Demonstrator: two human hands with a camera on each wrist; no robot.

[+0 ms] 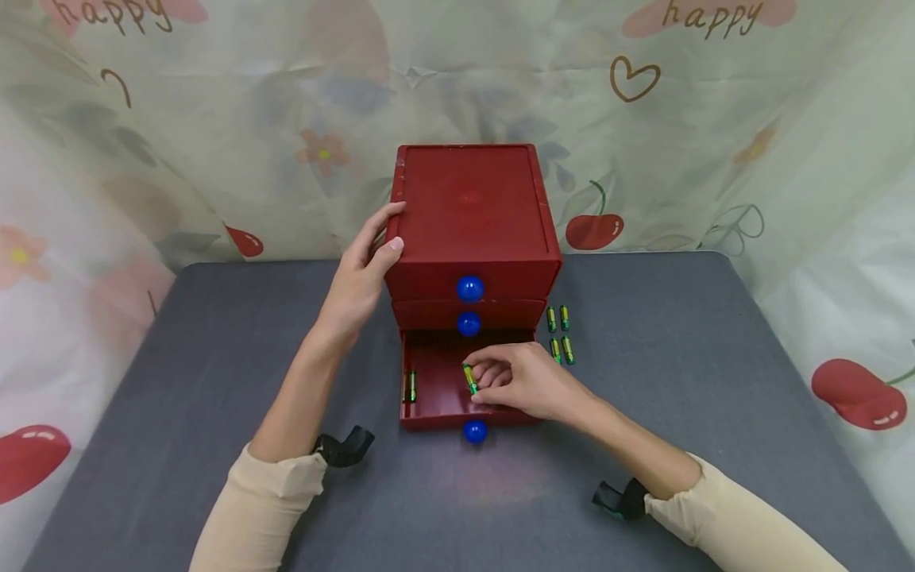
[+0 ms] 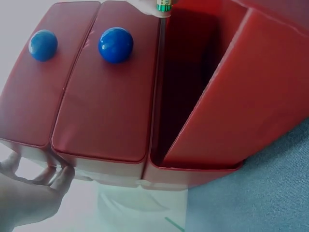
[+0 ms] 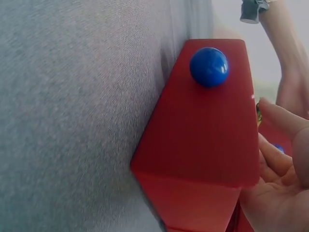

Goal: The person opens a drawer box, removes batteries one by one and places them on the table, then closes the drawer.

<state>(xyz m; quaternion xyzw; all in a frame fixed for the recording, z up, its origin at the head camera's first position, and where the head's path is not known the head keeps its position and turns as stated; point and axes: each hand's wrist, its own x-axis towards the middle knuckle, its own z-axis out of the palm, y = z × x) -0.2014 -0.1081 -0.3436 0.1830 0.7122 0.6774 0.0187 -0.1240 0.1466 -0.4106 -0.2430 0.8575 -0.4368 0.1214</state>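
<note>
A red drawer cabinet [image 1: 468, 206] with blue round knobs stands on the table, its bottom drawer [image 1: 436, 413] pulled out. My left hand [image 1: 357, 278] rests against the cabinet's left side, thumb and fingers at the top edge. Over the open drawer, my right hand [image 1: 532, 380] pinches a small green and yellow battery [image 1: 469, 379] between thumb and fingers. Inside the drawer, along its left wall, lies another battery [image 1: 412, 386]. In the left wrist view the end of the held battery [image 2: 164, 6] shows at the top; the right wrist view mostly hides it behind the drawer front [image 3: 203, 125].
Several batteries [image 1: 565, 318] lie on the grey table [image 1: 643, 342] to the right of the cabinet, close to the right forearm. A printed curtain [image 1: 457, 79] hangs behind the table. Black straps [image 1: 345, 446] are on both wrists.
</note>
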